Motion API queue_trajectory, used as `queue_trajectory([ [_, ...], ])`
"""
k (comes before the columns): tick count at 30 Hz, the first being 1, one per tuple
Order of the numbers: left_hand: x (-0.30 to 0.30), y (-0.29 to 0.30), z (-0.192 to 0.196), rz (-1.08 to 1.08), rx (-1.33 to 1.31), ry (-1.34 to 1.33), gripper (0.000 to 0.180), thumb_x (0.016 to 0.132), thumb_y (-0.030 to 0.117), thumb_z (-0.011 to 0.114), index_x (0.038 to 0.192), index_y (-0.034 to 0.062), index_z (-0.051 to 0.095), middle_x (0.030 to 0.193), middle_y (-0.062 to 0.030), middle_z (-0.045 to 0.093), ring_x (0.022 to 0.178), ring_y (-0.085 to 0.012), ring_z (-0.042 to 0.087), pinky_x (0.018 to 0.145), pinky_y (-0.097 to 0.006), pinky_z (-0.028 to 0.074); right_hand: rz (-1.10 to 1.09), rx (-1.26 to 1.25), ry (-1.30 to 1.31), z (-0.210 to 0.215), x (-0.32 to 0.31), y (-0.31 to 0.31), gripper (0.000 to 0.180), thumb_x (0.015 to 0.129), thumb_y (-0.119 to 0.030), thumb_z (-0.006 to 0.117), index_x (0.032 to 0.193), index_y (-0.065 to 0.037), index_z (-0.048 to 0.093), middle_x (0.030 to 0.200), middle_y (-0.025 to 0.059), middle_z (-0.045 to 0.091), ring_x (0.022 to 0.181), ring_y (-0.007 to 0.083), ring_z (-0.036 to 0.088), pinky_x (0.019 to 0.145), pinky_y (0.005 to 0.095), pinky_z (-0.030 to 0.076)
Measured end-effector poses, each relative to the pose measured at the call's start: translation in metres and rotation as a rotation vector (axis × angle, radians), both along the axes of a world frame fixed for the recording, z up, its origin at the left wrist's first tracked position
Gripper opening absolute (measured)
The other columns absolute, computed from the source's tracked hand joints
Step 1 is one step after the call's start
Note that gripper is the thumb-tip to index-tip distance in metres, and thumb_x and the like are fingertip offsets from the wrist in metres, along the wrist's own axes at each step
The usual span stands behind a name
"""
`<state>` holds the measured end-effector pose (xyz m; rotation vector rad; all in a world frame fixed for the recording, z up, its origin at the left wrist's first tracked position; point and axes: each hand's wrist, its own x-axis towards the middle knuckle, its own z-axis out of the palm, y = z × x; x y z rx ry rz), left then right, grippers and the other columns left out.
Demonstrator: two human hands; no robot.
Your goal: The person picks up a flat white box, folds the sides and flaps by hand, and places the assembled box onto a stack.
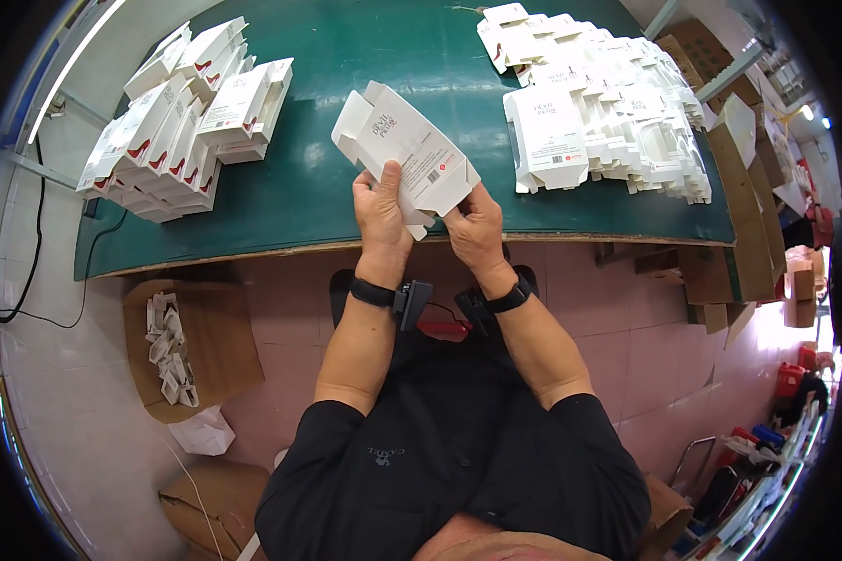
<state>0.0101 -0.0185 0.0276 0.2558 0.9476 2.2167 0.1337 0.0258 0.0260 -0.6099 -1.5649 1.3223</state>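
Observation:
A white printed carton (407, 145) is held up over the near part of the green table, tilted with its upper end to the left. Flaps stand out at its upper left end and along its lower edge. My left hand (382, 210) grips the carton's lower left side, the thumb lying on its printed face. My right hand (477, 229) pinches the lower right end, where some fingertips are hidden behind the cardboard. Each wrist wears a black band with a small dark device.
Folded white boxes (159, 126) are stacked at the table's left. Overlapping flat white cartons (617, 112) cover the right side of the green table (384, 47). Below the left edge, a brown cardboard box (225, 346) holds white pieces. More brown cardboard (753, 206) stands beyond the right edge.

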Motion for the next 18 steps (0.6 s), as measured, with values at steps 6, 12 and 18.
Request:
queue_trajectory([
  [6,0.004,0.005,-0.004,0.057,-0.021,0.059,0.056,0.096,0.023,0.078,0.128,-0.0026,0.040,0.127,-0.0188,0.060,0.115,-0.0236,0.064,0.098,-0.037,0.058,0.053,-0.112,0.165,0.010,0.025,0.006,0.027,0.100,-0.010,0.067,0.124,0.002,0.066,0.095,0.0052,0.073,0.083,0.0103,0.068,0.072,0.0259,0.055],
  [12,0.010,0.003,-0.011,0.053,0.000,0.202,0.045,0.103,0.022,0.069,0.128,-0.0022,0.040,0.127,-0.0184,0.060,0.114,-0.0217,0.064,0.098,-0.036,0.057,-0.014,-0.152,0.167,0.012,0.025,0.011,0.024,0.101,-0.014,0.069,0.118,0.003,0.067,0.093,0.0034,0.072,0.079,0.0071,0.063,0.071,0.0230,0.052],
  [18,0.007,0.001,-0.010,0.017,-0.041,0.242,0.038,0.108,0.023,0.060,0.128,-0.0015,0.040,0.126,-0.0165,0.061,0.114,-0.0202,0.063,0.097,-0.036,0.056,-0.019,-0.158,-0.052,0.023,0.039,0.019,0.019,0.098,-0.013,0.072,0.110,0.002,0.069,0.090,0.0023,0.071,0.076,0.0060,0.063,0.068,0.0226,0.052],
])
